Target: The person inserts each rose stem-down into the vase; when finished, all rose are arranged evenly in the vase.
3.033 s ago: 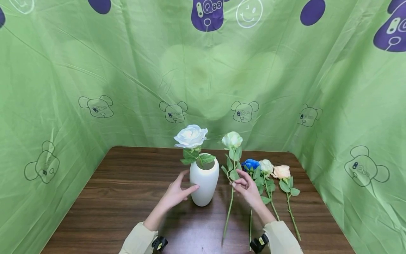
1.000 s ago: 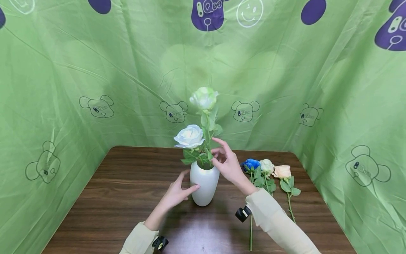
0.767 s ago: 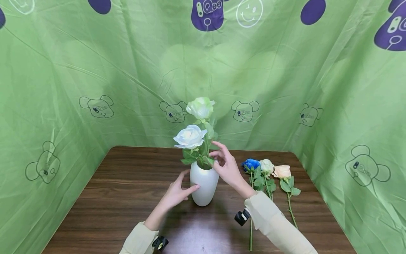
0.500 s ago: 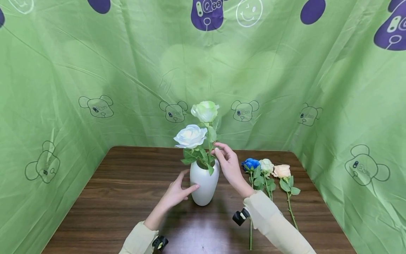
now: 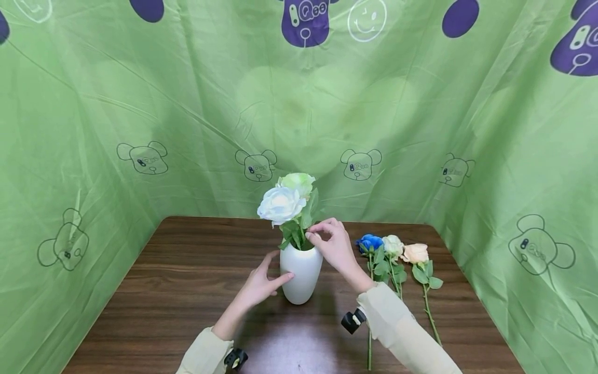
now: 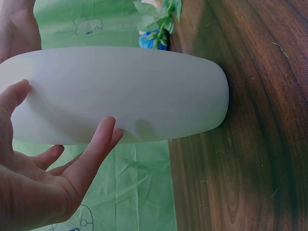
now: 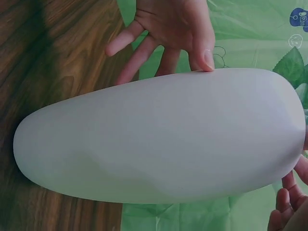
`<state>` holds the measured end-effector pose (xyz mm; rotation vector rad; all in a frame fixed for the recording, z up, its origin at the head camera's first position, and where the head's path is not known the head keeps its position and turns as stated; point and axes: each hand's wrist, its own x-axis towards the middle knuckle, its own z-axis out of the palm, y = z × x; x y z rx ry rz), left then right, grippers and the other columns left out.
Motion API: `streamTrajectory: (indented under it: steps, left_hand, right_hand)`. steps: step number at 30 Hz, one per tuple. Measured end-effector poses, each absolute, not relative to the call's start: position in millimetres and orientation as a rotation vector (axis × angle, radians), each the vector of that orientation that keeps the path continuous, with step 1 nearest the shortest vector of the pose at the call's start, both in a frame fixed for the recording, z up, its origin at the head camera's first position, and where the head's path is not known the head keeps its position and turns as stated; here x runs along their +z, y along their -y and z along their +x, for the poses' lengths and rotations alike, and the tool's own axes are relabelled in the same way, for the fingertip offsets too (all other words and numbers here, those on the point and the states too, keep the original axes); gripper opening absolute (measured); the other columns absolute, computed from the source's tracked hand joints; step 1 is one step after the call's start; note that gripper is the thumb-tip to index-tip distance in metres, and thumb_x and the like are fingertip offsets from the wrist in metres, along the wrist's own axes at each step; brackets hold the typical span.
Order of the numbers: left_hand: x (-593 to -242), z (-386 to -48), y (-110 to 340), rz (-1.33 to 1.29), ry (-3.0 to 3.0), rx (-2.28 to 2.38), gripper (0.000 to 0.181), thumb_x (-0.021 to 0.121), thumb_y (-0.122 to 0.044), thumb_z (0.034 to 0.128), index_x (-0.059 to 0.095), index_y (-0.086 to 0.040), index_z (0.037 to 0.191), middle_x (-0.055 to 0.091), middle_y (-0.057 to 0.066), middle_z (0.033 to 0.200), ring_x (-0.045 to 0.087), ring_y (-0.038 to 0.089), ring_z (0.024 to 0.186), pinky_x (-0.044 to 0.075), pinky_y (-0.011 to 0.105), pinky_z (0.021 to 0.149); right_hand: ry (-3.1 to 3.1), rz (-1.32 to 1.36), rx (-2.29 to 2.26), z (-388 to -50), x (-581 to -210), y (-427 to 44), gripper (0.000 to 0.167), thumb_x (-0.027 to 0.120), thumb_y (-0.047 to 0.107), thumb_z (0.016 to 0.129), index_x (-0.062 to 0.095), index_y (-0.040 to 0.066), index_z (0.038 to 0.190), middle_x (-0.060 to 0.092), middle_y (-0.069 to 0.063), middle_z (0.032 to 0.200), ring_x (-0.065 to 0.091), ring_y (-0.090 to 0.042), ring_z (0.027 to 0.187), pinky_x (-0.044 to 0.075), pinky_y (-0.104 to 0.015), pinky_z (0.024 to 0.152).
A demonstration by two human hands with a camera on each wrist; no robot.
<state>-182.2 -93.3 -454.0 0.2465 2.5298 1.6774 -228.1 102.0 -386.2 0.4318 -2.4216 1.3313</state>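
A white vase [image 5: 300, 278] stands upright on the table. My left hand [image 5: 258, 284] steadies its left side, thumb on the front and fingers reaching round behind. In the left wrist view, the same hand's fingertips [image 6: 107, 126] touch the smooth wall. At the mouth, my right hand [image 5: 337, 251] pinches the stem of a pale green-white rose [image 5: 299, 181], whose lower stem is hidden inside the vase. A pale blue-white rose [image 5: 281, 204] leans out on the left and partly covers the green-white bloom.
On the right of the dark wooden table [image 5: 187, 265] lie a blue rose [image 5: 370, 242], a cream rose [image 5: 393, 245] and a peach rose [image 5: 415, 253]. The right sleeve [image 5: 397, 317] crosses over some stems. A green cloth [image 5: 201, 119] hangs behind and at both sides.
My right hand has brought the green-white rose from the table's right side to the vase and lowered it in. Its bloom now sits behind the blue-white one. The left hand stays put.
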Motion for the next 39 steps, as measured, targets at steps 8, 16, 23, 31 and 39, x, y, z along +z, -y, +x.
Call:
streamTrajectory:
  steps: [8,16,23,31,39]
  left_hand:
    - [-453,-182,93,0.248,-2.526,1.666,0.072,0.065,-0.045,0.0761,0.031,-0.018,0.133,0.047,0.019,0.120,0.059,0.016,0.052,0.049,0.034,0.052]
    - [-454,-182,93,0.257,-2.526,1.670,0.071,0.065,-0.044,0.0761,0.031,-0.019,0.133,0.047,0.019,0.121,0.058,0.016,0.050,0.049,0.033,0.051]
    - [-454,-182,94,0.258,-2.546,1.654,0.072,0.065,-0.045,0.0759,0.031,-0.019,0.133,0.045,0.021,0.122,0.057,0.016,0.049,0.048,0.030,0.051]
    - [-454,-181,94,0.261,-2.545,1.648,0.072,0.065,-0.045,0.0760,0.031,-0.018,0.133,0.046,0.022,0.120,0.057,0.016,0.048,0.047,0.030,0.051]
    - [-453,-182,94,0.266,-2.535,1.651,0.072,0.065,-0.045,0.0766,0.030,-0.018,0.134,0.045,0.022,0.122,0.057,0.016,0.049,0.047,0.030,0.052]
  right_hand:
    - [2.407,0.537,1.130,-226,-383,-106,0.005,0.071,0.021,0.074,0.070,0.016,0.073,0.054,0.010,0.081,0.043,-0.010,0.078,0.034,-0.032,0.069]
    - [2.366,0.461,1.290,-227,-377,-120,0.013,0.069,0.032,0.077,0.067,0.019,0.076,0.058,0.009,0.081,0.048,-0.009,0.080,0.040,-0.031,0.068]
    - [2.333,0.344,1.471,-228,-379,-144,0.022,0.067,0.033,0.078,0.067,0.013,0.089,0.061,0.004,0.090,0.053,-0.014,0.086,0.042,-0.035,0.074]
    - [2.364,0.229,1.564,-226,-409,-169,0.021,0.066,0.023,0.081,0.065,0.006,0.093,0.062,-0.004,0.088,0.054,-0.018,0.078,0.043,-0.026,0.064]
    - [2.408,0.159,1.621,-224,-448,-194,0.018,0.064,0.014,0.082,0.064,0.002,0.095,0.061,-0.010,0.090,0.053,-0.023,0.083,0.043,-0.026,0.068]
